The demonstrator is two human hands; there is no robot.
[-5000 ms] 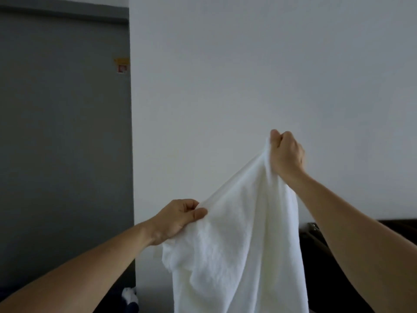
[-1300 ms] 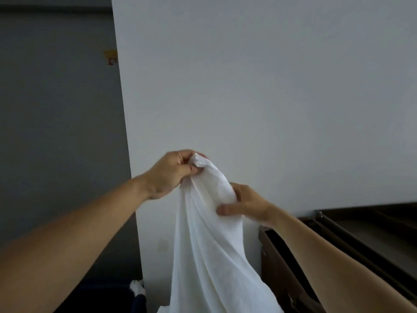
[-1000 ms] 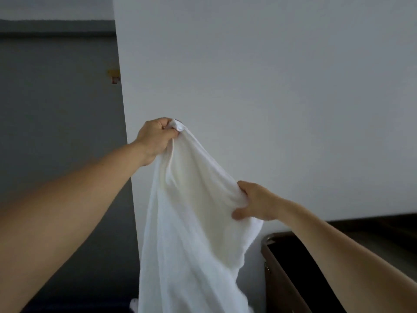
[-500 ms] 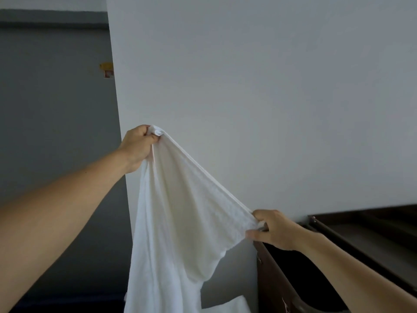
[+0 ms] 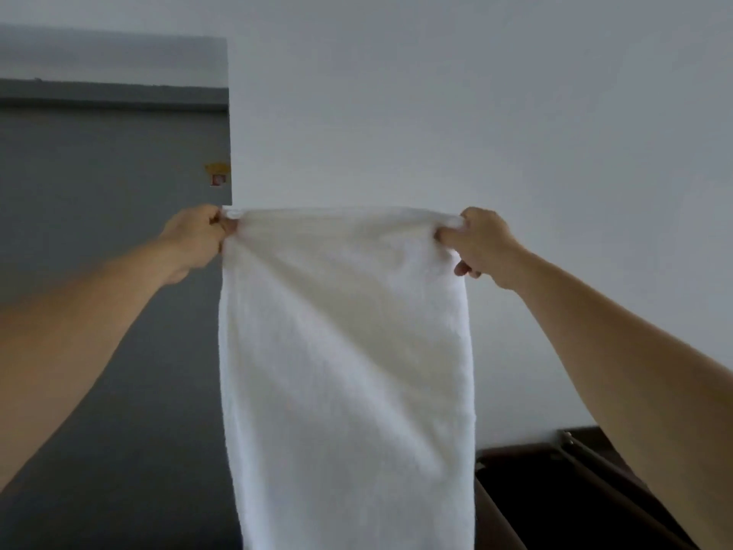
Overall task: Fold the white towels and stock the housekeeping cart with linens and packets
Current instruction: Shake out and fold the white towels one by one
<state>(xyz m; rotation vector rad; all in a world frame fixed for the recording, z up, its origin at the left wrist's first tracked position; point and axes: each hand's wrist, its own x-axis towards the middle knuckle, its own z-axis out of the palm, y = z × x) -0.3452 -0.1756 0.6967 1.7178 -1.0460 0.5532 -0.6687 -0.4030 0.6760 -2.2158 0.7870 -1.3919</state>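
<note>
A white towel (image 5: pixel 345 359) hangs flat and full width in front of me, its top edge stretched level between both hands. My left hand (image 5: pixel 194 236) pinches the top left corner. My right hand (image 5: pixel 482 242) pinches the top right corner, fingers curled round the cloth. The towel's lower end runs out of the bottom of the view. Both arms are stretched forward at about chest height.
A white wall (image 5: pixel 476 113) stands straight ahead. To the left is a grey door or panel (image 5: pixel 99 232) with a small yellow and red sticker (image 5: pixel 217 174). The dark housekeeping cart (image 5: pixel 555 502) shows at the bottom right, below my right arm.
My right hand slid along the towel's edge from low near the cart up to the far corner. The towel went from a bunched drape to spread flat, top edge level.
</note>
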